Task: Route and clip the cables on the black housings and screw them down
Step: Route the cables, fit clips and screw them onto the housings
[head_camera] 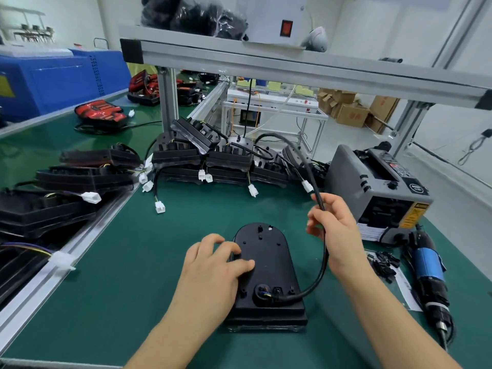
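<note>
The right hand point(336, 230) pinches the black cable point(323, 265) between thumb and fingers. It holds the cable up above the green mat point(138, 275), to the right of the black housing point(269, 275). The left hand point(213, 265) lies on the left side of the housing with the fingers nearly straight. It grips nothing and only presses the housing down.

The housing lies on the mat in front of the person, its rounded end away. The cable leaves it at the near end, beside a round opening point(262, 292), bends out to the right and rises into the right hand.

To do this step well, I think the left hand should press firmly so that the housing does not slide. The right hand should lay the cable down along the surface without a sharp bend at the exit. The small black parts point(383, 265), probably the clips, and the electric screwdriver point(428, 272) lie on the right, within easy reach.
</note>
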Demonstrator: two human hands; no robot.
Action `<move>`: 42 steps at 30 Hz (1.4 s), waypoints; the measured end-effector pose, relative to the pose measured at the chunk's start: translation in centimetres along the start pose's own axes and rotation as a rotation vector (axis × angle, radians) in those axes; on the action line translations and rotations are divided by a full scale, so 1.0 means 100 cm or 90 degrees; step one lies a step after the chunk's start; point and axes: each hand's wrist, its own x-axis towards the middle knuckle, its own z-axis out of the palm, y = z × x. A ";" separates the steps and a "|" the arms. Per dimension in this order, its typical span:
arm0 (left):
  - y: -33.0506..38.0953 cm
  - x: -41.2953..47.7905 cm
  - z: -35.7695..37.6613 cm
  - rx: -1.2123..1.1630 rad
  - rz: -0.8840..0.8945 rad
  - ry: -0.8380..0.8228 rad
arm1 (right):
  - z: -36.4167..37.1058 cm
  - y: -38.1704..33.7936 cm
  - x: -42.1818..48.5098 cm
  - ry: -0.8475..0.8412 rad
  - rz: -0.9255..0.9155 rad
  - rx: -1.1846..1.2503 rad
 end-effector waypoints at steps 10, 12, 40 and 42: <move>-0.058 0.115 -0.010 -0.327 -0.371 0.020 | -0.003 -0.013 -0.027 -0.058 -0.236 0.047; -0.065 0.129 -0.005 -0.335 -0.342 -0.014 | -0.004 -0.013 -0.028 -0.064 -0.234 0.057; -0.011 0.010 0.003 -0.307 -0.405 -0.265 | 0.018 0.030 -0.037 -0.195 0.175 -0.554; -0.001 0.008 -0.004 -0.470 -0.423 -0.306 | 0.024 0.033 -0.037 -0.176 0.165 -0.532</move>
